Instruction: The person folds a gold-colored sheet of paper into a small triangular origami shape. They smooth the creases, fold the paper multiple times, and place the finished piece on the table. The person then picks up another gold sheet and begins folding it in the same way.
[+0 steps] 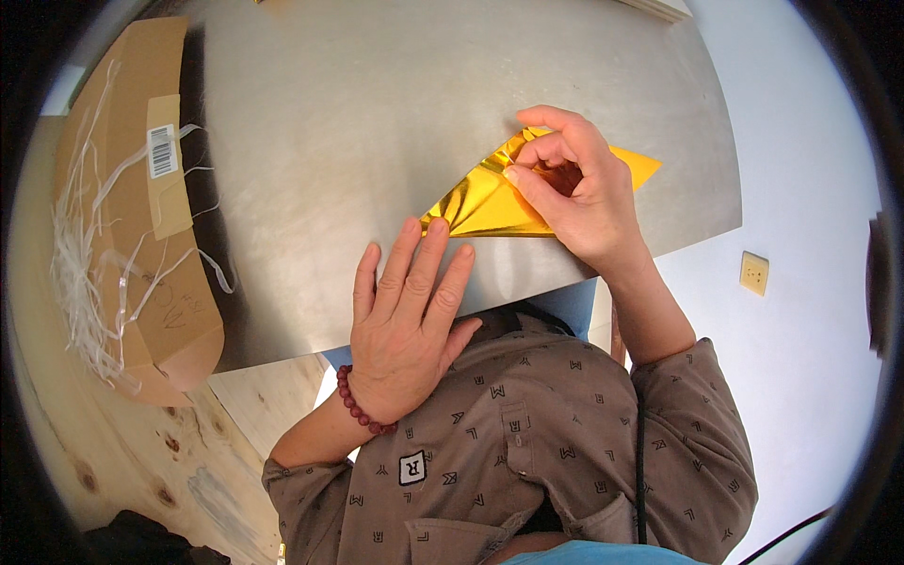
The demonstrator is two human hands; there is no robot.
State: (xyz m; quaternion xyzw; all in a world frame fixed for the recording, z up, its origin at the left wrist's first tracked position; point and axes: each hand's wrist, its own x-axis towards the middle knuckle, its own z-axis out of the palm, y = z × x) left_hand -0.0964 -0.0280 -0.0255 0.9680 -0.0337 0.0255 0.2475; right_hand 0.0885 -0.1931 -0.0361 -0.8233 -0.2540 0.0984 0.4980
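A folded sheet of gold foil paper [490, 202] is pinched at its upper edge by the curled fingers of the right hand [574, 184], thumb and forefinger closed on the fold. The left hand [410, 315], spread flat with nothing gripped, is laid on the grey bench [358, 122], its fingertips touching the paper's tip at about seven o'clock from the right hand. The paper is seen lying near the bench's front edge. A red bead bracelet [358, 405] is worn on the left wrist. At nine o'clock, well apart, a cardboard box [141, 207] with white shredded strips [80, 273] is seen.
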